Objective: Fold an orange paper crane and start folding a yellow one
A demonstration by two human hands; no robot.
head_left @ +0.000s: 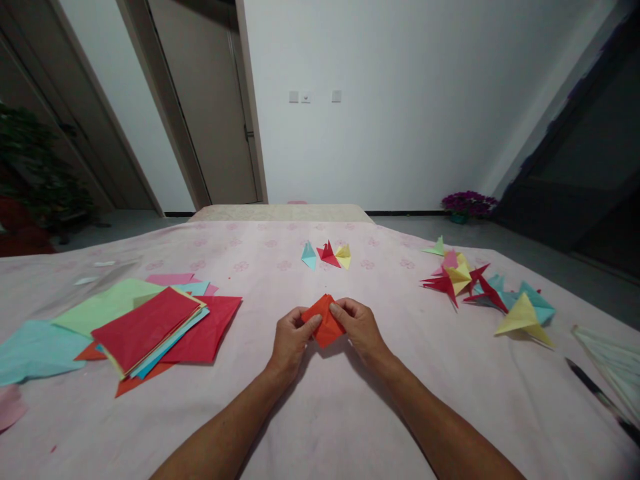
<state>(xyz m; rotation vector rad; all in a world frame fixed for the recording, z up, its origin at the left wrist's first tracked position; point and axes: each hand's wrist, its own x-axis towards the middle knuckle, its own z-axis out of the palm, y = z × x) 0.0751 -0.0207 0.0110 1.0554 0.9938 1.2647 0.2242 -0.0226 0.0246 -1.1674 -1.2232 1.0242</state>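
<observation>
A folded square of orange origami paper (326, 328) is held just above the tablecloth, one corner pointing toward me. My left hand (294, 339) pinches its left side, thumb on top and fingers beneath. On the right side, my right hand (361, 327) grips it the same way, its thumb pressing near the upper edge. Beyond the hands stand three small folded paper cranes: a light blue one (309, 255), a red one (329, 255) and a yellow one (344, 256).
To the left lies a stack of coloured paper sheets (147, 327), with loose green and blue sheets around it. Several folded cranes, among them a yellow one (524, 321), are heaped on the right. A dark pen (595, 387) lies near the right edge beside a clear packet (607, 360).
</observation>
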